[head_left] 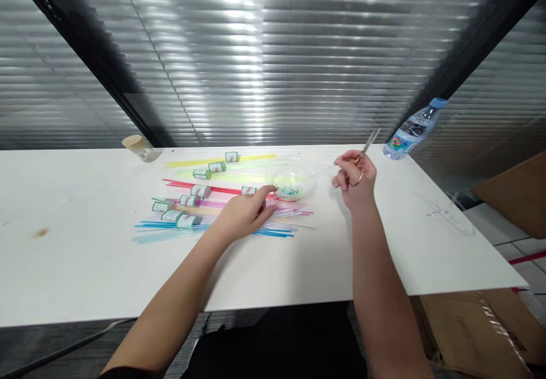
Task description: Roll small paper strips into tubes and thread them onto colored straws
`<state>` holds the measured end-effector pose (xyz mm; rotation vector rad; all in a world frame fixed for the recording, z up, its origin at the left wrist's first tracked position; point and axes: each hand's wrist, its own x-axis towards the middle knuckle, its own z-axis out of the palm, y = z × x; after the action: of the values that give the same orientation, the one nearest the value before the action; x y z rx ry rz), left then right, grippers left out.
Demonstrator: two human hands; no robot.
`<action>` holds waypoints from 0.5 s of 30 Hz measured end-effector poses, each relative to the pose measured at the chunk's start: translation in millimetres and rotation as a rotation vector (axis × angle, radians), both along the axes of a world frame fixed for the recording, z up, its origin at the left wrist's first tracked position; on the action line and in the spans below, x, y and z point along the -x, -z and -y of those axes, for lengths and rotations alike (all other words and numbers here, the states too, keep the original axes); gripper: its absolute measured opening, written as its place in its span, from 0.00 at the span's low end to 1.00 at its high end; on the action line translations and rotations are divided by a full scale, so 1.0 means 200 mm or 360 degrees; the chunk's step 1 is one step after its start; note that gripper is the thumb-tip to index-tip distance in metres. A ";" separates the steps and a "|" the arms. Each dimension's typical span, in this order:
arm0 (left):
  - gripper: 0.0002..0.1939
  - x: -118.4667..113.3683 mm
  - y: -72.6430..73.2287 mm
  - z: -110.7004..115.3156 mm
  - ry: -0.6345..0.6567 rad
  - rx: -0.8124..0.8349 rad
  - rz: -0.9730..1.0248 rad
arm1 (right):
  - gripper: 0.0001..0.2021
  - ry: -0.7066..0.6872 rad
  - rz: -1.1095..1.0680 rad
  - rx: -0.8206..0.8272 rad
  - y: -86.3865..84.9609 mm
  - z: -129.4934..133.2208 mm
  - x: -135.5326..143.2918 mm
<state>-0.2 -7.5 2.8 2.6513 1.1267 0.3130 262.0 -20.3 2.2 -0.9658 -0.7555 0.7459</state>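
My right hand point(356, 181) is closed around small scissors point(369, 142), their blades pointing up and away. From its fingertips a thin clear rod point(314, 175) slants down to the left into a transparent round bowl point(310, 188). Small green and blue bits point(289, 191) lie in the bottom of that bowl. My left hand point(242, 215) is over the coloured sticks, index finger and thumb apart, the index fingertip at the bowl's near left rim. Whether it presses on the rim I cannot tell. Under and beside it lie blue sticks point(273, 233) and red sticks point(224, 189).
Bundles of yellow sticks point(191, 163) and other colours bear paper labels point(200, 191). A jar with a wooden lid point(140, 147) stands back left, a water bottle point(413, 131) back right. Clear bent tubing point(446, 214) lies right on the white table point(85, 254). Cardboard boxes point(473, 328) sit below.
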 end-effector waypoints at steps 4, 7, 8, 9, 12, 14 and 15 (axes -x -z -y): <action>0.21 0.00 0.00 0.01 0.0013 0.0022 -0.0025 | 0.10 0.0471 -0.0316 -0.0023 0.03 -0.02 -0.16; 0.22 0.00 0.00 0.01 0.0033 0.0047 -0.0025 | 0.09 0.0732 -0.0550 0.0035 0.07 -0.01 -0.30; 0.23 0.00 0.00 0.01 0.0035 0.0052 -0.0021 | 0.08 0.0783 -0.0614 0.0046 0.10 0.00 -0.35; 0.23 0.00 0.00 0.01 0.0032 0.0059 -0.0019 | 0.08 0.0819 -0.0689 0.0076 0.12 0.01 -0.40; 0.24 0.00 0.00 0.01 0.0009 0.0101 -0.0017 | 0.10 0.0941 -0.0874 0.0098 0.18 0.05 -0.52; 0.25 0.00 0.00 0.01 -0.0009 0.0146 -0.0026 | 0.12 0.1004 -0.0909 0.0090 0.21 0.07 -0.58; 0.26 0.00 0.00 0.01 -0.0016 0.0166 -0.0027 | 0.13 0.1024 -0.0916 0.0088 0.22 0.08 -0.60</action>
<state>-0.1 -10.0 2.1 2.5628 1.1296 0.2275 381.4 -36.8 -40.8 -0.9075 0.0895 0.4345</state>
